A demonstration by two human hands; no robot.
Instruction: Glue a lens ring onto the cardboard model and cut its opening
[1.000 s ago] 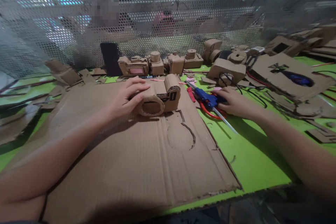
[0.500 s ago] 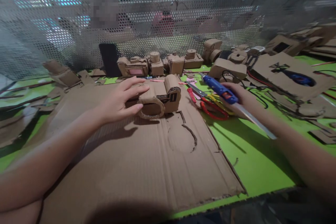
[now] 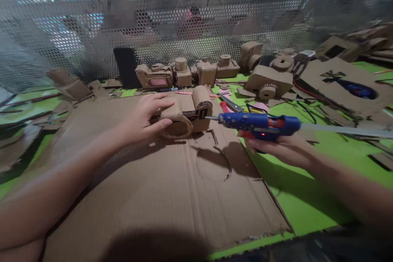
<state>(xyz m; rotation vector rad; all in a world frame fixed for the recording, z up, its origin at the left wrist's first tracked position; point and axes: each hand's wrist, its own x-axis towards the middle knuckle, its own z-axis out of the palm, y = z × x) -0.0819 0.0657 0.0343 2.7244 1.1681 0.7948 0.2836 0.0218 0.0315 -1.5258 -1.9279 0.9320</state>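
Note:
A cardboard model camera (image 3: 179, 120), with a ring on its front and a rounded piece on top, stands on a large cardboard sheet (image 3: 147, 196). My left hand (image 3: 147, 116) grips its left end, thumb at the ring's edge and fingers over the top. In my right hand (image 3: 276, 147) is a blue hot glue gun (image 3: 254, 125), a red light lit on its side and a long glue stick out of its back. Its nozzle points left, at or very near the camera's right end; contact is unclear. Outlines partly cut into the sheet show just below.
Several cardboard cameras (image 3: 207, 72) line the back, before a perforated metal screen (image 3: 172, 41). A black phone-like slab (image 3: 125, 67) leans there. Scissors (image 3: 230, 102) lie partly hidden behind the glue gun. Cardboard scraps and cables cover the green table (image 3: 310, 196) at right.
My right hand has brought the glue gun left and down from above the scissors, turning it level, nozzle toward the camera. My left hand stays on the camera, almost still.

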